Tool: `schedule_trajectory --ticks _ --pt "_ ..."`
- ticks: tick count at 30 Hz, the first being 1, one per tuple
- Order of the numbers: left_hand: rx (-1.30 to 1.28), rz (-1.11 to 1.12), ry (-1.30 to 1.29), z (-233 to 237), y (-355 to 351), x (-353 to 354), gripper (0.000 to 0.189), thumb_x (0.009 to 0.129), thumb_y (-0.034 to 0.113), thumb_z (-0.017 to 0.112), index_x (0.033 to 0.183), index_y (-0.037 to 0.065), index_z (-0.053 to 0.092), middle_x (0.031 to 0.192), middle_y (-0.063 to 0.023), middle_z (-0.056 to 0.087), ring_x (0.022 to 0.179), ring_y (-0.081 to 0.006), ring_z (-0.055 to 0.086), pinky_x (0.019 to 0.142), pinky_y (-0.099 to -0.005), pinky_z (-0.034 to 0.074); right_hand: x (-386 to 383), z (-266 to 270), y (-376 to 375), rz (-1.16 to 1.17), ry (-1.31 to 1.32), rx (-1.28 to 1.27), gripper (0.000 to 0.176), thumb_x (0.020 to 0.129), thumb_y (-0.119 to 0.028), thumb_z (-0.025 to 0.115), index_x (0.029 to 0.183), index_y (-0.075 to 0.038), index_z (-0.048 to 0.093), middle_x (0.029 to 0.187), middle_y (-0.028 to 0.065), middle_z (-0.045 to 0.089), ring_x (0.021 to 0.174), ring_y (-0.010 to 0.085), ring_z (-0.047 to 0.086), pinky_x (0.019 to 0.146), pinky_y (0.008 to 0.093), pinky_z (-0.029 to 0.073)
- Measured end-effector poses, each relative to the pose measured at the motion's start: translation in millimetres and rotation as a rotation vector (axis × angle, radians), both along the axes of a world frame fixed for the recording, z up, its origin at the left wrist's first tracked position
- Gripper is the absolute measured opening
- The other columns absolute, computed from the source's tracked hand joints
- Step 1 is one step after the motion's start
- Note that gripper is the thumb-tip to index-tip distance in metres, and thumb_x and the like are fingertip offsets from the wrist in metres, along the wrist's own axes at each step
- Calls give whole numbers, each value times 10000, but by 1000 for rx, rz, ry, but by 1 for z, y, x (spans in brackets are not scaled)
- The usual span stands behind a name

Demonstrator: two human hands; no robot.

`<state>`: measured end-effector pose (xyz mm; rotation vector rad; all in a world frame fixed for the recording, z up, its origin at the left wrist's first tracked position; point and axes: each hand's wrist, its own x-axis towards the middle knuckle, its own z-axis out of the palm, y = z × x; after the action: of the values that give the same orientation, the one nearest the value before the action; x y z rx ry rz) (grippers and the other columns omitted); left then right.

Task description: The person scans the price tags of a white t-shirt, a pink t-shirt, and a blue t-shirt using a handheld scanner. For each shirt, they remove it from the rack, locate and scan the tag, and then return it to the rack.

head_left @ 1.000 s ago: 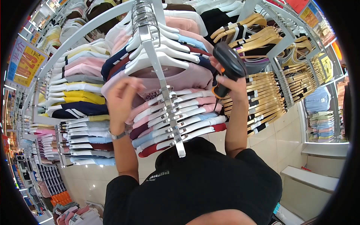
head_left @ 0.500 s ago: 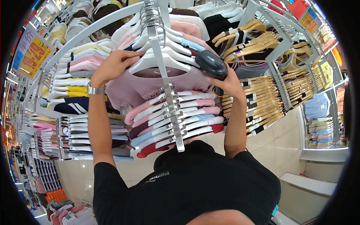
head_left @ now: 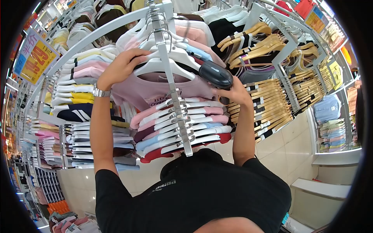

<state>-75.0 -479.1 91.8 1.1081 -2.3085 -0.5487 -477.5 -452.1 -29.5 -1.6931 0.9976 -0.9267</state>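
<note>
A mauve shirt [head_left: 155,88] with dark lettering hangs on a white hanger [head_left: 165,66] from a metal rail [head_left: 164,58] in front of me. My left hand [head_left: 123,66] is at the shirt's left shoulder, its fingers curled over the hanger ends there; the fingertips are partly hidden. My right hand [head_left: 235,91] grips a black handheld barcode scanner [head_left: 216,73], its rounded head over the shirt's right shoulder. Closer to me on the same rail, several shirts on white hangers [head_left: 202,110] hang tightly packed. Behind the mauve shirt hang more pink, white and blue garments [head_left: 194,33].
Wooden hangers [head_left: 268,103] with garments fill racks on the right. Folded-looking rows of yellow, pink and navy clothes [head_left: 79,93] hang to the left. A price sign [head_left: 35,56] stands at the upper left. White shelves [head_left: 320,192] stand at the lower right, beside the tiled floor [head_left: 283,145].
The mauve shirt has swung slightly, showing more of its lettering. The scanner in my right hand has moved a little down and left. My left hand stays at the shoulder.
</note>
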Motion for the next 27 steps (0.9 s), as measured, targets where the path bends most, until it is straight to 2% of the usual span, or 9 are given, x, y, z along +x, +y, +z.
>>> schedule_trajectory --ticks 4,7,10,15,16,23,27 --pt "-24 -1 -71 8 -1 -16 261 975 137 552 1159 -10 664 996 -168 685 929 -282 612 870 -354 462 4 -4 2 -18 -16 -94 635 681 -154 865 1213 8 559 942 66 650 811 134 610 747 294 509" --pt "-23 -1 -74 0 -5 -10 248 960 133 569 1124 -18 677 978 -175 690 898 -304 618 844 -366 471 4 9 15 -47 95 134 660 687 -165 869 1241 7 552 973 65 665 850 139 610 795 303 502" --pt "23 29 -126 -7 1 4 230 952 118 573 1089 -32 680 978 -177 687 893 -309 623 843 -363 475 7 -1 21 -71 29 -45 639 695 -176 873 1231 4 577 990 63 686 881 140 611 824 309 496" --pt "69 110 -177 -16 18 39 214 946 94 568 1075 -40 675 995 -172 680 931 -298 629 872 -350 473 10 6 40 -132 67 46 502 718 -146 859 1146 -5 637 981 66 700 882 133 619 823 305 504" --pt "70 148 -173 -16 24 46 230 939 134 583 1048 -44 679 1018 -184 695 948 -327 646 873 -366 482 10 4 42 -133 55 53 491 723 -138 854 1144 -7 638 983 65 700 878 130 619 822 304 505" --pt "201 351 -247 -14 86 105 277 972 195 563 1094 -34 661 1046 -182 685 971 -316 643 890 -372 475 16 3 67 -223 -13 39 419 740 -86 833 1110 -10 652 976 50 700 882 118 623 819 293 505" --pt "300 437 -189 -29 130 134 298 979 201 580 1143 -40 641 971 -157 678 870 -248 619 829 -330 475 22 7 85 -287 -45 28 378 735 -61 832 1071 -2 669 962 45 704 830 104 628 762 285 509"
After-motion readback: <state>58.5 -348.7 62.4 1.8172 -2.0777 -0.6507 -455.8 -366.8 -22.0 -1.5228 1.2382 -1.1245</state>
